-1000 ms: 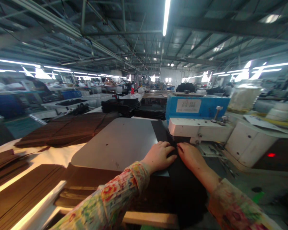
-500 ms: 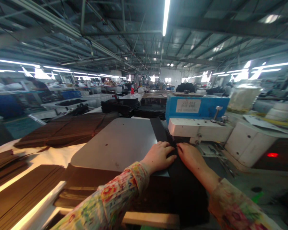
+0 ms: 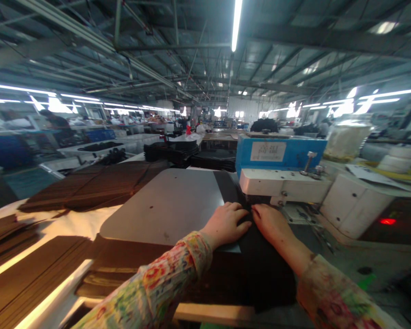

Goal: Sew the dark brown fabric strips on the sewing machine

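Observation:
A long piece of black fabric runs along the right side of a grey metal plate, beside the head of a white sewing machine. My left hand rests palm down across the plate's edge and the fabric, its fingers extended and the thumb apart. Close to the machine head, my right hand has its fingertips closed on the fabric's edge. The fingertips of both hands nearly meet. The needle area is hidden.
A blue box with a white label sits on the machine head. Stacks of brown-lit dark panels lie left of the plate, and more black panels are piled behind it. A clear jar stands at right. Farther back are worktables.
The black fabric has slid slightly away from me; its near end is farther forward and its far end lies lower. Both hands have stayed nearly in place.

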### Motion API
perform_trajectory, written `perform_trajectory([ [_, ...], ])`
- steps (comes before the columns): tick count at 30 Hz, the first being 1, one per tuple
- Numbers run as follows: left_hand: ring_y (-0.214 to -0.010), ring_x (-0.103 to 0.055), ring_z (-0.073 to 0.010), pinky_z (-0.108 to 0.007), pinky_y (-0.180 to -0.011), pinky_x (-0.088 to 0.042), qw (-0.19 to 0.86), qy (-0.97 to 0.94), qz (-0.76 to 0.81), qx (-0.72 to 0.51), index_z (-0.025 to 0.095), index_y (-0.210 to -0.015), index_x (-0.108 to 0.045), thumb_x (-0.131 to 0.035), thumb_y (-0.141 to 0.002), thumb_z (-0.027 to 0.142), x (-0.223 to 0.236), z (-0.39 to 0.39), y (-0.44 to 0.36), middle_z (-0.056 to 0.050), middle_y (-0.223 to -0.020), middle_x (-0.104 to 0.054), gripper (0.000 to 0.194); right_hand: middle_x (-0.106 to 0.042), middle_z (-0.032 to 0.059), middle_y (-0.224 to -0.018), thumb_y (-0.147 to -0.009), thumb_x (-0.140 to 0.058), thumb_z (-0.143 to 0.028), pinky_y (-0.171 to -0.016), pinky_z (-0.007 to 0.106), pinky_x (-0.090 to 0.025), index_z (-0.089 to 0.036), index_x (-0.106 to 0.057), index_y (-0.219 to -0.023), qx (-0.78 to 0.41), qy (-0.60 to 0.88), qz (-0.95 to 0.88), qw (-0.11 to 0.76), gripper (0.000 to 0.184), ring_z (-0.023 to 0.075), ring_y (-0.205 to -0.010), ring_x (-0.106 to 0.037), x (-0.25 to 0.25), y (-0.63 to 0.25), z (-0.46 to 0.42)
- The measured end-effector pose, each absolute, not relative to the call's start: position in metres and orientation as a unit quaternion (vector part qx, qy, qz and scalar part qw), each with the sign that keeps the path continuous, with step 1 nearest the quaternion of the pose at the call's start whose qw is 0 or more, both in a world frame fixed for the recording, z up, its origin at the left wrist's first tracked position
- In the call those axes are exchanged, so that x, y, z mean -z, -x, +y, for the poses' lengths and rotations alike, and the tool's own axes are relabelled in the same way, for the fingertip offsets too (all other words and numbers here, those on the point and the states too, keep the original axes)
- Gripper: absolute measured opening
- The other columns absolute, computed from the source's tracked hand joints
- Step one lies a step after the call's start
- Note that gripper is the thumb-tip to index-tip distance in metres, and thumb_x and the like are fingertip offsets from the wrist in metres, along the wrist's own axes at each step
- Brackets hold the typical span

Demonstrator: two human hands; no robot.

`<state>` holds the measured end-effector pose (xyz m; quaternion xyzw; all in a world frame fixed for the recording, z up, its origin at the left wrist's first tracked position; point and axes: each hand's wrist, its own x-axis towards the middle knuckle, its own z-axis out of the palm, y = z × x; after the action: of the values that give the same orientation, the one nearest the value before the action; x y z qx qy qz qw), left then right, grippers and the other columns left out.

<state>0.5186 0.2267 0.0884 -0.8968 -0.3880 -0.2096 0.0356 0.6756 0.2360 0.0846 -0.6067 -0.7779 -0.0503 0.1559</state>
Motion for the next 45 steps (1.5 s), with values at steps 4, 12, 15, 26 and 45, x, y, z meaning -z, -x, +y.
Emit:
perform_trajectory([
  [4, -0.095, -0.05, -0.0198, -0.033, -0.084, -0.041, 0.033, 0.894, -0.392, 0.212, 0.021, -0.107, -0.056, -0.043, -0.083, 0.041, -0.088, 0.227, -0.519, -0.005, -0.105, -0.055, 0.034, -0.064, 0.0086, -0.094, -0.085, -0.037, -0.018, -0.074, 0.025, -0.04, -0.015, -0.061, -0.095, 0.051, 0.608, -0.777, 0.153, 0.027, 0.0169, -0.086, -0.059, -0.085, -0.676, 0.236],
  [12, -0.096, -0.049, -0.0201, -0.033, -0.086, -0.041, 0.029, 0.895, -0.392, 0.211, 0.021, -0.108, -0.056, -0.042, -0.084, 0.041, -0.088, 0.227, -0.518, -0.005, -0.106, -0.055, 0.034, -0.064, 0.0081, -0.094, -0.085, -0.036, -0.018, -0.074, 0.024, -0.04, -0.015, -0.061, -0.095, 0.057, 0.607, -0.778, 0.154, 0.026, 0.0166, -0.088, -0.058, -0.085, -0.675, 0.235],
  [15, -0.096, -0.049, -0.0202, -0.034, -0.085, -0.041, 0.022, 0.895, -0.394, 0.208, 0.021, -0.108, -0.056, -0.042, -0.084, 0.041, -0.089, 0.226, -0.518, -0.006, -0.107, -0.055, 0.034, -0.064, 0.0081, -0.093, -0.085, -0.037, -0.018, -0.073, 0.024, -0.04, -0.016, -0.061, -0.094, 0.057, 0.608, -0.777, 0.153, 0.026, 0.0166, -0.086, -0.059, -0.085, -0.675, 0.235],
  [26, -0.096, -0.049, -0.02, -0.033, -0.086, -0.041, 0.029, 0.898, -0.389, 0.205, 0.021, -0.108, -0.056, -0.042, -0.084, 0.041, -0.089, 0.226, -0.518, -0.005, -0.107, -0.055, 0.033, -0.064, 0.0081, -0.093, -0.085, -0.036, -0.018, -0.072, 0.025, -0.04, -0.016, -0.061, -0.094, 0.063, 0.605, -0.778, 0.155, 0.026, 0.0168, -0.085, -0.059, -0.084, -0.675, 0.236],
  [45, -0.096, -0.052, -0.0189, -0.031, -0.087, -0.042, 0.006, 0.887, -0.426, 0.178, 0.018, -0.103, -0.059, -0.041, -0.078, 0.019, -0.098, 0.235, -0.52, -0.005, -0.105, -0.058, 0.03, -0.064, 0.0069, -0.085, -0.087, -0.035, -0.019, -0.065, 0.025, -0.039, -0.016, -0.058, -0.082, 0.083, 0.605, -0.779, 0.141, 0.024, 0.0166, -0.078, -0.06, -0.087, -0.674, 0.236],
])
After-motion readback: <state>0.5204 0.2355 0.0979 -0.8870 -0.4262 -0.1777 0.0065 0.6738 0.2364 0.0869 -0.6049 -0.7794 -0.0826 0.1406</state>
